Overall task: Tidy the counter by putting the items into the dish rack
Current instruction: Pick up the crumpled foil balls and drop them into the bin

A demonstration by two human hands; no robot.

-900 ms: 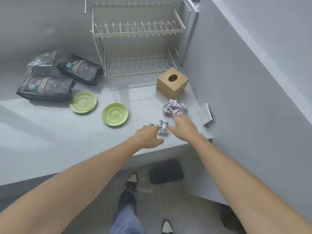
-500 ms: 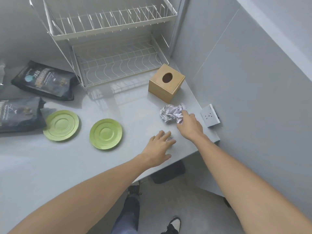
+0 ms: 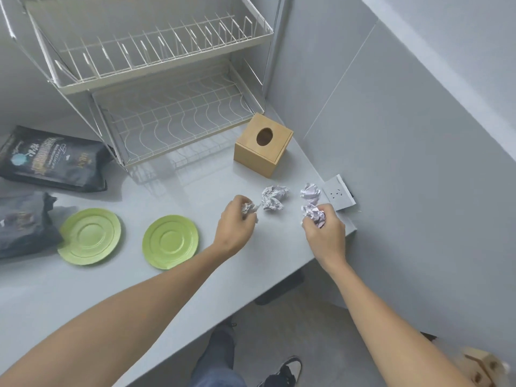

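Head view, landmark: the wooden box (image 3: 264, 144), with an oval hole in its top, is taken as reference on the grey counter (image 3: 92, 297).
Change, left hand: the left hand (image 3: 236, 227), spread flat over the counter half a second ago, is now curled shut around a small foil ball (image 3: 249, 209), held in front of the box.
Change, right hand: the right hand (image 3: 325, 234), earlier reaching to the crumpled foil, is now closed on a foil wad (image 3: 315, 215), in front of the box and to its right.
Loose foil: one crumpled foil piece (image 3: 273, 197) is left on the counter just in front of the box; another foil lump (image 3: 310, 192) is seen to its right, beside the wall socket (image 3: 339, 194).
Dish rack: the dish rack (image 3: 156, 88), behind and left of the box, is seen with nothing on either tier.
Plates: a green plate (image 3: 170, 241) and a second green plate (image 3: 90, 236) lie flat, left of the box and nearer the viewer.
Bags: two dark bags (image 3: 53, 159) are lying far left of the box.
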